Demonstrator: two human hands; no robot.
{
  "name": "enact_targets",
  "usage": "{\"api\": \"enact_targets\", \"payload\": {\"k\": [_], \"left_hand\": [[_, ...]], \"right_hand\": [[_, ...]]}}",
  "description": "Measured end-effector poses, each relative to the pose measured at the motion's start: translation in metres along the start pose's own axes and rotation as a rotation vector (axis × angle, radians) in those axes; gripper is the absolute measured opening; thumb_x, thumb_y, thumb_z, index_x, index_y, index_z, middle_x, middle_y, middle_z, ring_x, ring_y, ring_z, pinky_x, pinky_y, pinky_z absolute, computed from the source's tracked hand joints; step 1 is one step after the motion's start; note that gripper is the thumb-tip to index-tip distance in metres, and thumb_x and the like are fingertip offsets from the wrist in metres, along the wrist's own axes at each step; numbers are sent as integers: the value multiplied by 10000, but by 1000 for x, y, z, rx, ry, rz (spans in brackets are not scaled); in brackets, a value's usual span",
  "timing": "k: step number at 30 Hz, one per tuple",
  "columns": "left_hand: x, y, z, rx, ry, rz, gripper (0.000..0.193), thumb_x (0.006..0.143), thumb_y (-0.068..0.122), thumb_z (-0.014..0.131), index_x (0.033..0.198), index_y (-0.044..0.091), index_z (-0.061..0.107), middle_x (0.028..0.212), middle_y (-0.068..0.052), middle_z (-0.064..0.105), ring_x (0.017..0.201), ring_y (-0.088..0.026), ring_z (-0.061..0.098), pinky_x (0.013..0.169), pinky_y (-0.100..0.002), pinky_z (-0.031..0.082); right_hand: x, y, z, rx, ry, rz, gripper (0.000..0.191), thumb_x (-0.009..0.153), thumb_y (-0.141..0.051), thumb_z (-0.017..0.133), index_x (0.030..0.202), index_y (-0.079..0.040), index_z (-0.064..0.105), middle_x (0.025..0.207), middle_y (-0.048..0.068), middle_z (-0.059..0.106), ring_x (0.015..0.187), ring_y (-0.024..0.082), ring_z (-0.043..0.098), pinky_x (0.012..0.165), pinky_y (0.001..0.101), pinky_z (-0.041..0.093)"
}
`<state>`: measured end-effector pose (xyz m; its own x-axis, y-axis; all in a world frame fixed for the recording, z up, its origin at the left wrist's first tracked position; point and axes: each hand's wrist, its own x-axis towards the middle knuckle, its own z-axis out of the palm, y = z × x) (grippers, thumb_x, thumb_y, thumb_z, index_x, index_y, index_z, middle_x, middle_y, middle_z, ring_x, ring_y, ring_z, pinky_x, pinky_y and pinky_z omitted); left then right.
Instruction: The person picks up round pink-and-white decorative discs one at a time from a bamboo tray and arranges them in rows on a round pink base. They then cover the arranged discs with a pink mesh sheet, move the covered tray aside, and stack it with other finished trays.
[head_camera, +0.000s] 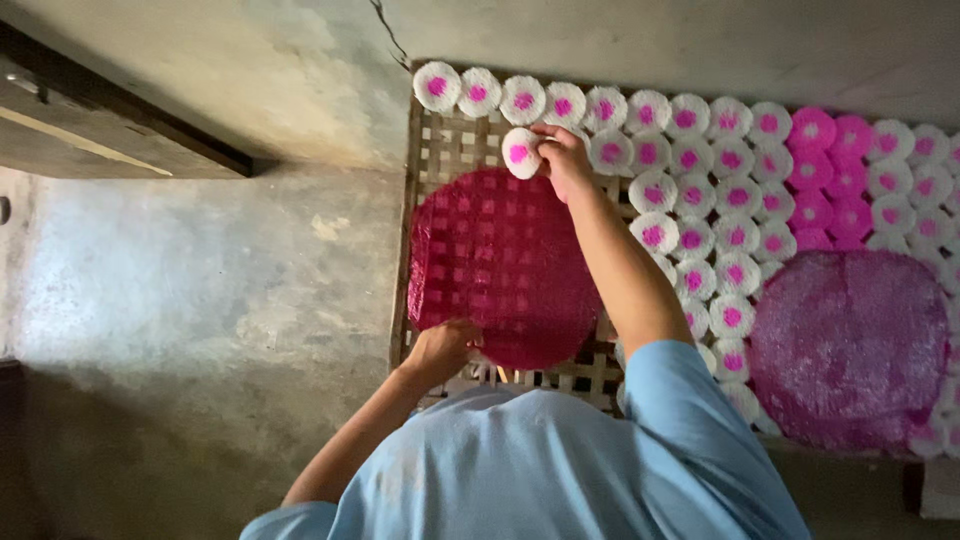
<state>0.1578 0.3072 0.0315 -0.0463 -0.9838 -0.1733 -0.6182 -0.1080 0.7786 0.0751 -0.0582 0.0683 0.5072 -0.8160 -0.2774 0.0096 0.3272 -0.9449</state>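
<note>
My right hand (565, 160) reaches far forward and pinches a white round disc with a pink centre (520, 153), held at the end of the second row of like discs. My left hand (445, 345) grips the near edge of a dark red round sheet (500, 265) that lies on a woven bamboo lattice tray (445, 150). Rows of several white discs with pink centres (690, 160) cover the tray to the right of my right arm.
A second, lighter magenta round sheet (850, 345) lies on the discs at the right. Several all-pink discs (830, 170) sit among the white ones. A grey concrete floor (200, 300) spreads to the left, with a dark wooden edge (100, 110) at the upper left.
</note>
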Motion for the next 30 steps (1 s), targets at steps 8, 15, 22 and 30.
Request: {"api": "enact_targets", "payload": {"k": [8,15,22,30], "left_hand": [[1,-3,7,173,-53,-64,113,847,222,648,905,134,690,990,-79,691,999,-316,671,795,-466,550],[2,-2,5,73,-31,-48,132,817,194,669,938,155,706,994,-61,706,989,-318,680,783,-474,552],[3,0,14,80,-55,-55,213,788,247,765,975,153,724,1033,-78,716,1009,-326,683,815,-467,547],[-7,5,3,154,38,-150,316,873,284,734,1147,132,695,1218,-127,656,1087,-362,652,865,-474,537]], "right_hand": [[22,1,31,-844,201,-694,357,829,-23,770,1164,-34,647,1071,169,737,976,338,730,838,423,582],[17,-2,29,-1186,245,-620,568,822,56,711,1345,-69,528,1226,209,618,1154,425,591,951,508,509],[-13,1,1,-1180,221,-853,597,856,-69,768,1386,-28,497,1250,209,584,1204,415,534,1054,538,454],[-130,44,-60,-1480,347,-513,527,801,-193,789,1228,39,583,1451,299,460,1287,521,409,1081,589,399]]}}
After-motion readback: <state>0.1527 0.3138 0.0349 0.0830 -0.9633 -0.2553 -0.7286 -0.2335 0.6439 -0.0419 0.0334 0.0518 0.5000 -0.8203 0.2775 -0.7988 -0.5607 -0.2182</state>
